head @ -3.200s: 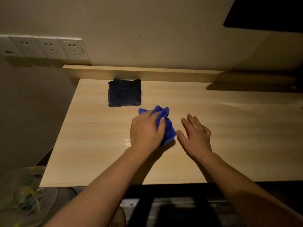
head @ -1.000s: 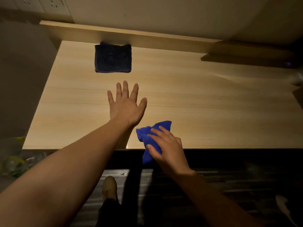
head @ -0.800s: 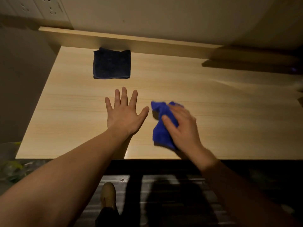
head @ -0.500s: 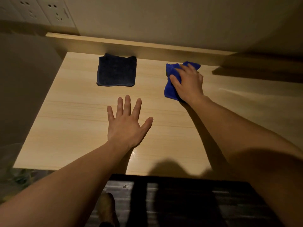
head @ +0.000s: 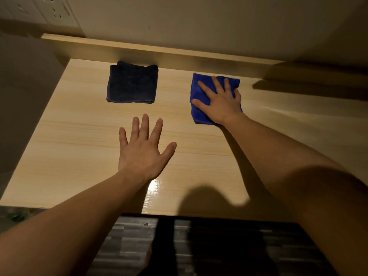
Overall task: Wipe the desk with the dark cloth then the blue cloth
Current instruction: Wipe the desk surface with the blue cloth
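Bare forearms, no sleeves; left hand (head: 143,154), right hand (head: 220,100)

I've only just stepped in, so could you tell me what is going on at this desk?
A person is wiping a light wooden desk. The right hand lies flat on the blue cloth near the back edge, fingers spread over it. The left hand is open, palm down over the middle of the desk, holding nothing. The dark cloth lies folded at the back left, touched by neither hand.
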